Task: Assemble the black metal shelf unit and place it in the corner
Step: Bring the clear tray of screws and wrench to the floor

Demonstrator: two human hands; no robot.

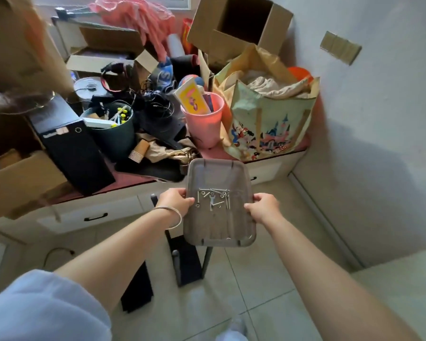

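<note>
The person stands over the tiled floor point(268, 279) holding a grey plastic tray point(218, 173) out in front, level, with both hands. The left hand point(175, 201) grips the tray's left edge, fingers point(182, 193) curled over the rim and thumb on top; a silver bangle point(171, 216) sits on that wrist. The right hand point(265, 206) grips the right edge the same way, fingers wrapped around the rim. In the tray lies a small heap of silver screws and nuts point(214, 198), with a little flat wrench among them. Below the tray, on the floor, stand the black metal shelf parts point(187, 262): an upright frame directly beneath the tray and another dark panel point(138, 289) to its left, lying apart from it. Beyond the hands a low platform point(138, 178) with drawers carries a pink bucket point(203, 124), a dark green bucket point(113, 134), a printed tote bag point(268, 124) and open cardboard boxes point(239, 23).
</note>
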